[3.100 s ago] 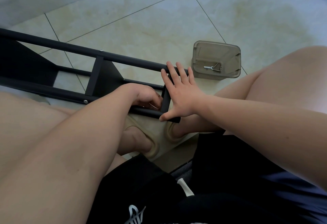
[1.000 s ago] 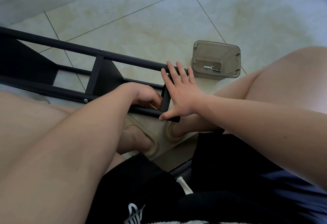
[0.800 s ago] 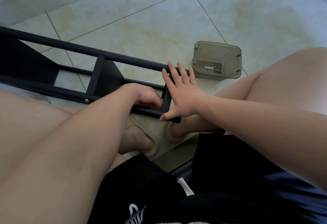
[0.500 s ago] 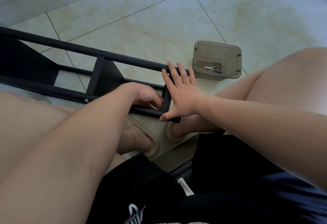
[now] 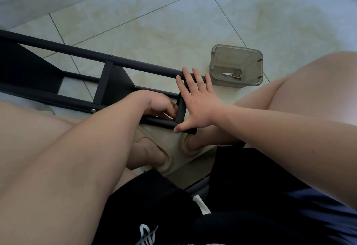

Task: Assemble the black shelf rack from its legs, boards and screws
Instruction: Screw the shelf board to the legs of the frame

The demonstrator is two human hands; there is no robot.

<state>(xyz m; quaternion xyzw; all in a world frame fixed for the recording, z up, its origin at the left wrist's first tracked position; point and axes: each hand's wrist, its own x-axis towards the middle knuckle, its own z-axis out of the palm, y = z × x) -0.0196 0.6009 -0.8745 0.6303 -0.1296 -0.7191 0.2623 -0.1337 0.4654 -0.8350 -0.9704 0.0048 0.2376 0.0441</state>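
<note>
The black shelf rack lies on its side across the tiled floor, its legs running from upper left to centre. My right hand presses flat, fingers spread, against the end board at the rack's near end. My left hand reaches inside the frame just left of that board, fingers curled around something small and thin that I cannot make out. Silver screw heads show on the legs.
A translucent brown plastic box stands on the floor right of the rack, holding a small metal wrench and a screw. My bare knees and sandalled feet crowd the space below the rack. Open tiled floor lies beyond.
Almost nothing differs; both hands stay in the same places on the rack's end, and the rack and box have not moved.
</note>
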